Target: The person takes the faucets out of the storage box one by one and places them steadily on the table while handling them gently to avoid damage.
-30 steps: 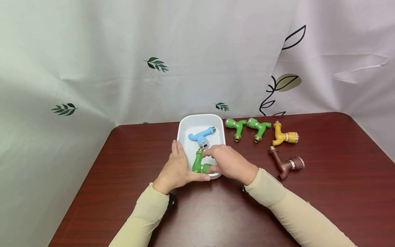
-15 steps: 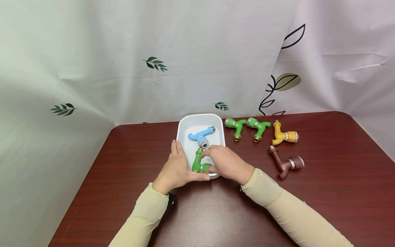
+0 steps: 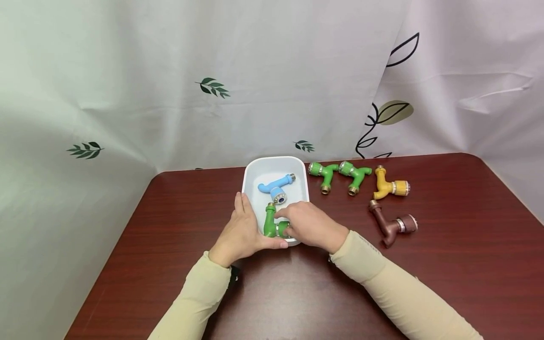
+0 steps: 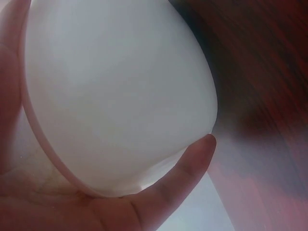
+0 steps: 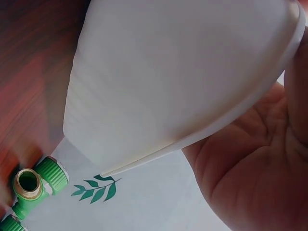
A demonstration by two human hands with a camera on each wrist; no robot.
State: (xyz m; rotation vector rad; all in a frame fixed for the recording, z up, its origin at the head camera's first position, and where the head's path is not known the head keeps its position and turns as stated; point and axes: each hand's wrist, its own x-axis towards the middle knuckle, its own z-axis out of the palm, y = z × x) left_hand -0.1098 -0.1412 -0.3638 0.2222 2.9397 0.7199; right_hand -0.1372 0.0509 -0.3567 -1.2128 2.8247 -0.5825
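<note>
A white tray (image 3: 276, 162) stands on the table with two taps in it. The blue tap (image 3: 276, 185) lies in its far half. In the near half is a green tap (image 3: 269, 222), brass thread pointing away. My right hand (image 3: 312, 224) reaches over the tray's right rim and grips this green tap at its ribbed knob; its fingertips are partly hidden. My left hand (image 3: 242, 233) rests against the tray's near left corner, fingers extended along the left side, thumb along the front rim. In the left wrist view the tray wall (image 4: 125, 96) lies between thumb and fingers.
Right of the tray lie two green taps (image 3: 326, 177) (image 3: 357, 177), a yellow tap (image 3: 384, 188) and a brown tap (image 3: 388, 226). A white leaf-print cloth (image 3: 255, 94) hangs behind the dark red table (image 3: 182, 212).
In the tray, the green tap has shifted slightly left with my right hand, and its thread end has turned a little left. My left hand stays at the tray.
</note>
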